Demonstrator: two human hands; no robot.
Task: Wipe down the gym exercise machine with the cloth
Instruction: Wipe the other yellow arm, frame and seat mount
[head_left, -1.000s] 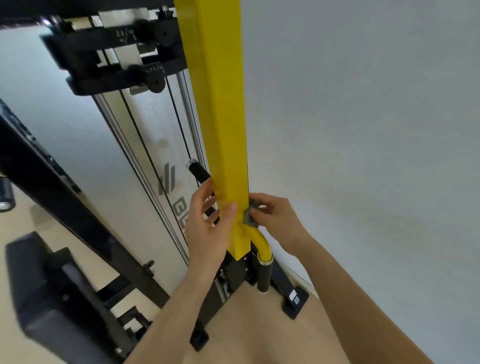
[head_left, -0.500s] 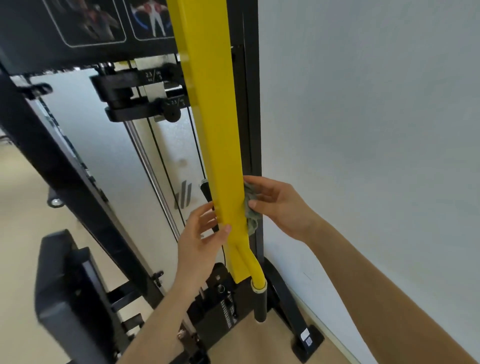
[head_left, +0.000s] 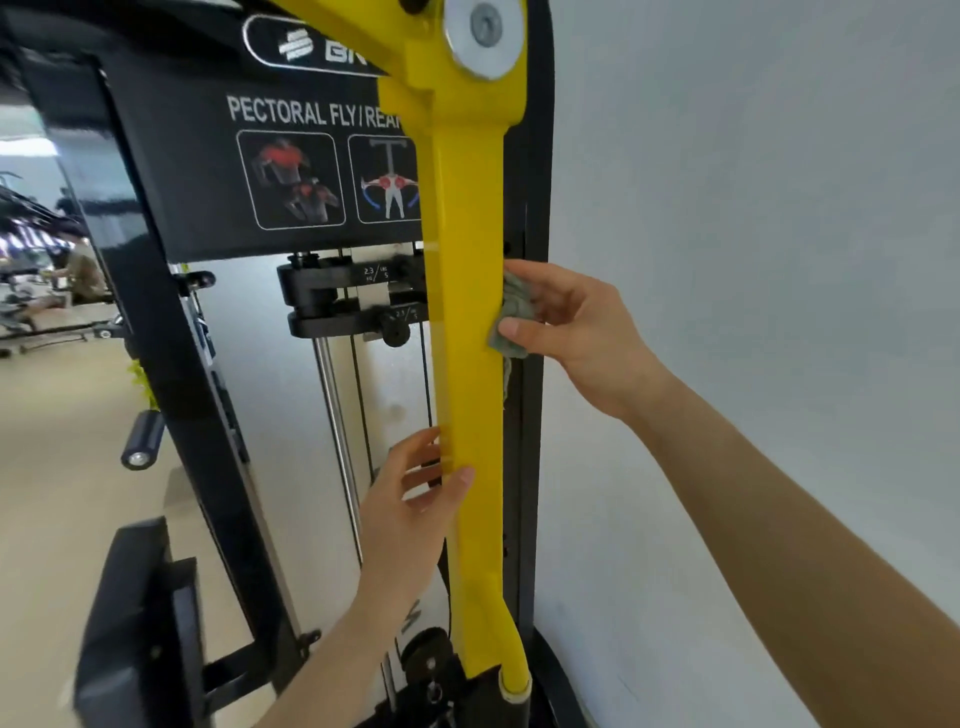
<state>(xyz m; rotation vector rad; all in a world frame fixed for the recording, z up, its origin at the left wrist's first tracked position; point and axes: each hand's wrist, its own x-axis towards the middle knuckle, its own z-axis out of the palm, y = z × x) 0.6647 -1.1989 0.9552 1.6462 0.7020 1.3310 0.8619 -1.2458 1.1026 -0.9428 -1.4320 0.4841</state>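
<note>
1. The black exercise machine stands behind its upright yellow arm.
2. Your left hand clasps the yellow arm's left edge, thumb in front, fingers behind.
3. Your right hand, higher up, pinches the cloth.
4. The grey-green cloth presses against the yellow arm's right edge.

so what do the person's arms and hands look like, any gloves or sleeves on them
No gloves: the left hand and right hand are both bare, with no ring showing on the fingers. The left forearm and right forearm are bare to the frame edge, with no sleeve, watch or wristband in view. The visible nails look short and unpainted.
</note>
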